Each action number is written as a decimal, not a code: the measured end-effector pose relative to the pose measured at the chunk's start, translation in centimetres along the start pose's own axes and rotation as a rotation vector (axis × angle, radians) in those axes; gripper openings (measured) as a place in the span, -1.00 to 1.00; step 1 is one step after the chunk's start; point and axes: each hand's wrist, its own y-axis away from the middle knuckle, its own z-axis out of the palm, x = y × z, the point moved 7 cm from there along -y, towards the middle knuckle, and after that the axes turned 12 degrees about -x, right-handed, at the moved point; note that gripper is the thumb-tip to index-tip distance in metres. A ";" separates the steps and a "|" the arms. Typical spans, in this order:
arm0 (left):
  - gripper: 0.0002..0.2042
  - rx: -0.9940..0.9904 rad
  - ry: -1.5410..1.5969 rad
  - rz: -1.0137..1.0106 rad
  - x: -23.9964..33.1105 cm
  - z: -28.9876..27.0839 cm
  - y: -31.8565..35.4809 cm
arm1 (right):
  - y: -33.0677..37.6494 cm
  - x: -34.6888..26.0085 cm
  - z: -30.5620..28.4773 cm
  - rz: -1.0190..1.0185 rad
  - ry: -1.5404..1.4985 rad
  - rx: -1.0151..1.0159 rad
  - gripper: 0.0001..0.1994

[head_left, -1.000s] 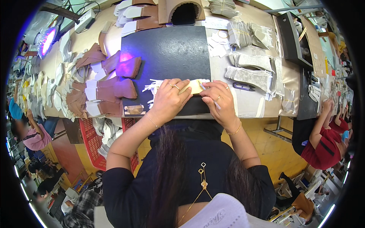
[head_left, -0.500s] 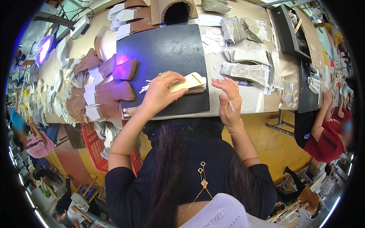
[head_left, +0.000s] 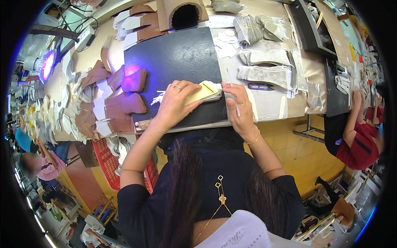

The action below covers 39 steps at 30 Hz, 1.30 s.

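Observation:
My left hand (head_left: 175, 101) is closed over a pale yellow template (head_left: 200, 93) with a dark slot. The template lies on a small stack of whitish cut pieces (head_left: 214, 97) above the black mat (head_left: 173, 51). White strips stick out on the far side of that hand. My right hand (head_left: 243, 110) has a thin, white pen-like stick (head_left: 229, 77) held upright between its fingers. Its fingertips are at the right end of the stack, seemingly touching the pieces.
Brown-and-white cut pieces (head_left: 118, 103) lie left of the mat, near a glowing purple lamp (head_left: 49, 64). Grey piece stacks (head_left: 264, 74) and dark thread snips (head_left: 260, 86) lie to the right. A brown arched box (head_left: 164, 14) stands behind. Other people sit at both sides.
My right hand has moved left from beside the stack to its right end, with the white stick still in it. My left hand keeps its hold on the template and pieces.

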 end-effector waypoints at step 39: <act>-0.59 0.397 -0.034 0.053 0.4 -13.0 1.6 | -0.7 -1.3 4.1 -0.122 -0.137 -0.194 -0.75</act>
